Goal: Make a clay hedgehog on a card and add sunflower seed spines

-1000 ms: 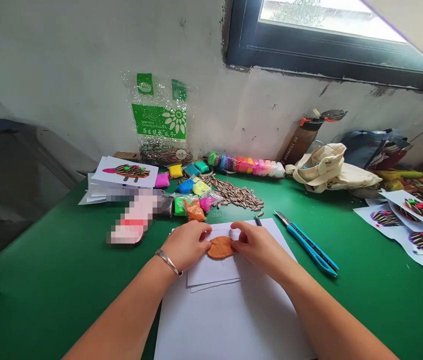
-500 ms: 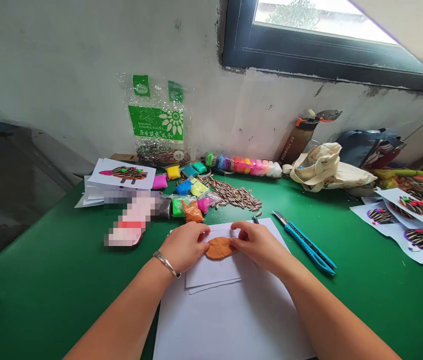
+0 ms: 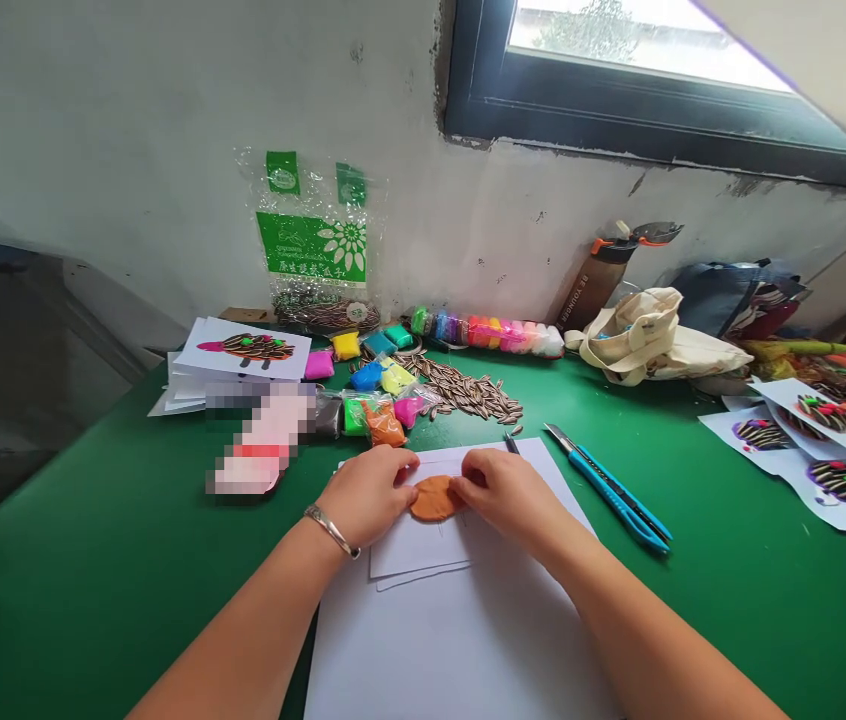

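Note:
A flat orange piece of clay [image 3: 434,497] lies on a small white card [image 3: 423,540] that sits on larger white sheets [image 3: 460,640]. My left hand [image 3: 365,492], a bangle on its wrist, presses curled fingers against the clay's left edge. My right hand [image 3: 502,490] has its fingers closed on the clay's right edge and covers that side. Both hands rest on the card.
A blue utility knife [image 3: 614,490] lies right of the paper on the green table [image 3: 93,560]. Behind are sunflower seeds [image 3: 468,390], coloured clay packets [image 3: 382,400], a seed bag [image 3: 316,250], finished picture cards [image 3: 247,350], a cloth bag [image 3: 652,335] and a bottle [image 3: 599,275].
My right hand has slid left, further over the clay's right edge. The left hand has stayed in place on the clay.

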{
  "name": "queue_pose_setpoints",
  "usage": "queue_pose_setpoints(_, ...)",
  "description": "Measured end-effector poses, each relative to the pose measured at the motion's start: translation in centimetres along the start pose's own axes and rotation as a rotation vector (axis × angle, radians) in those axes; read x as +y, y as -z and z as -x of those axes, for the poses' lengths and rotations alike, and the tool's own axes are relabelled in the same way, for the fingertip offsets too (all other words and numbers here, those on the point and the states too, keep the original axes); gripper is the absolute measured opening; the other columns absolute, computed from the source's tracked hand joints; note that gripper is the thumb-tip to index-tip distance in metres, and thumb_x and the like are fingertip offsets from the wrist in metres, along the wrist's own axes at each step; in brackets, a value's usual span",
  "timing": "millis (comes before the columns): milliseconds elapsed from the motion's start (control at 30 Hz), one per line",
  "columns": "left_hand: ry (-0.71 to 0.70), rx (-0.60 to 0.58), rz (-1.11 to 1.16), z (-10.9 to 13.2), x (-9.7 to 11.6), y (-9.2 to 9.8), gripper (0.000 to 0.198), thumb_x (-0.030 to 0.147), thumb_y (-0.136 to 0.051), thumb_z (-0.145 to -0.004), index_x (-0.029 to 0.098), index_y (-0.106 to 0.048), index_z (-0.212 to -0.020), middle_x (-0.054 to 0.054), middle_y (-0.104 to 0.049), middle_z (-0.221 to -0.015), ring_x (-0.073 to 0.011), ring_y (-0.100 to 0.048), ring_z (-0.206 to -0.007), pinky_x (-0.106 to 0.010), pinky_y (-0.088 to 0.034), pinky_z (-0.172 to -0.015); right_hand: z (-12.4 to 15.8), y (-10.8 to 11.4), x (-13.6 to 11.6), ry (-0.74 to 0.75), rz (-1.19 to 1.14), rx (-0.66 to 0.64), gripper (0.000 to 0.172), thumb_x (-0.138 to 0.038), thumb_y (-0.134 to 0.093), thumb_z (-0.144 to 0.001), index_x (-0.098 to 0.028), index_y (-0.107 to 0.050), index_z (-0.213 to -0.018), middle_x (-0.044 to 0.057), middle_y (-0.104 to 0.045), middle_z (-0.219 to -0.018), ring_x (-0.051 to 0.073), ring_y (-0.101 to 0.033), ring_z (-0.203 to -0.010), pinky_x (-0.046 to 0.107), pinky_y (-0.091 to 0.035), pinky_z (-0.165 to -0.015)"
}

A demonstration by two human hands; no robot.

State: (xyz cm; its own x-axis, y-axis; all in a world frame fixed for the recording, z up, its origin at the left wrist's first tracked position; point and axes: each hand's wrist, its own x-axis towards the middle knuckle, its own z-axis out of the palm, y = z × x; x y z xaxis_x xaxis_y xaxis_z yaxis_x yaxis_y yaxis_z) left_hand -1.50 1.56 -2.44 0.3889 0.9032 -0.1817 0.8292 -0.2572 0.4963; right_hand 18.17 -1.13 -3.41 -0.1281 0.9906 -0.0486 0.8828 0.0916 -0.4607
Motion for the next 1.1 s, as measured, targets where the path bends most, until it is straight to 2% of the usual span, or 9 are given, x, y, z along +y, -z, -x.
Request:
queue_pose_setpoints(133, 0.000, 0.001, -0.001, 0.0, 0.0, 0.0, 0.020, 0.027, -0.058, -0.073, 0.026, -0.066, -0.092, 0.000, -0.064, -0.086, -0.0182, -0.058, -0.079, -0.026, -0.038, -0.062, -0.2, -0.3, -0.2, 0.012, 0.010, -0.028, 0.010, -0.021, -0.055, -0.079, -0.019, -0.059, -0.069, 0.000, -0.064, -0.074, 0.013, -0.052, -0.070, 0.022, -0.027, -0.058)
queue_pose_setpoints(333, -0.004, -0.001, -0.001, -0.1, 0.1, 0.1, 0.020, 0.027, -0.059, -0.073, 0.027, -0.066, -0.091, 0.000, -0.064, -0.085, -0.0180, -0.058, -0.078, -0.025, -0.038, -0.062, -0.2, 0.1, 0.2, 0.015, -0.008, -0.046, 0.012, -0.018, -0.053, -0.080, -0.019, -0.060, -0.071, 0.000, -0.064, -0.075, 0.013, -0.054, -0.071, 0.022, -0.029, -0.059)
queue_pose_setpoints(600, -0.013, 0.004, -0.011, 0.0, 0.2, 0.1, 0.022, 0.027, -0.058, -0.074, 0.027, -0.066, -0.094, -0.001, -0.064, -0.086, -0.0188, -0.059, -0.079, -0.025, -0.038, -0.061, -0.2, 0.4, 0.6, 0.023, -0.012, -0.005, 0.014, -0.020, -0.051, -0.081, -0.019, -0.061, -0.071, 0.001, -0.064, -0.076, 0.014, -0.054, -0.070, 0.023, -0.030, -0.060)
queue_pose_setpoints(767, -0.017, -0.002, -0.013, 0.0, 0.2, 0.2, 0.018, 0.028, -0.058, -0.075, 0.026, -0.066, -0.090, 0.000, -0.064, -0.085, -0.0186, -0.059, -0.078, -0.025, -0.037, -0.060, -0.2, 1.7, 1.3, -0.005, -0.129, -0.043, 0.024, -0.033, -0.046, -0.087, -0.021, -0.063, -0.076, 0.000, -0.065, -0.072, 0.014, -0.055, -0.067, 0.023, -0.033, -0.058)
queue_pose_setpoints(900, -0.016, -0.003, -0.008, 0.1, 0.3, 0.2, 0.019, 0.028, -0.058, -0.075, 0.026, -0.066, -0.092, -0.001, -0.065, -0.086, -0.0184, -0.059, -0.079, -0.025, -0.038, -0.062, 0.4, 2.6, 1.6, 0.020, -0.112, -0.022, 0.022, -0.025, -0.046, -0.086, -0.021, -0.066, -0.079, 0.000, -0.066, -0.073, 0.015, -0.057, -0.070, 0.024, -0.037, -0.061)
queue_pose_setpoints(1000, -0.008, -0.003, -0.003, 0.1, 0.2, 0.2, 0.022, 0.027, -0.058, -0.074, 0.026, -0.066, -0.094, -0.001, -0.065, -0.088, -0.0188, -0.059, -0.080, -0.026, -0.039, -0.063, 1.4, 2.4, 1.5, 0.094, -0.076, -0.013, 0.024, -0.020, -0.046, -0.086, -0.021, -0.069, -0.089, 0.003, -0.067, -0.081, 0.017, -0.059, -0.077, 0.025, -0.040, -0.068)
queue_pose_setpoints(1100, -0.003, -0.009, 0.007, 0.0, 0.2, 0.2, 0.023, 0.026, -0.058, -0.074, 0.026, -0.066, -0.095, -0.001, -0.065, -0.088, -0.0192, -0.060, -0.081, -0.026, -0.039, -0.063, 2.8, 1.6, 1.6, 0.086, -0.010, -0.001, 0.029, -0.017, -0.043, -0.087, -0.020, -0.068, -0.101, 0.006, -0.065, -0.090, 0.018, -0.060, -0.080, 0.026, -0.043, -0.071)
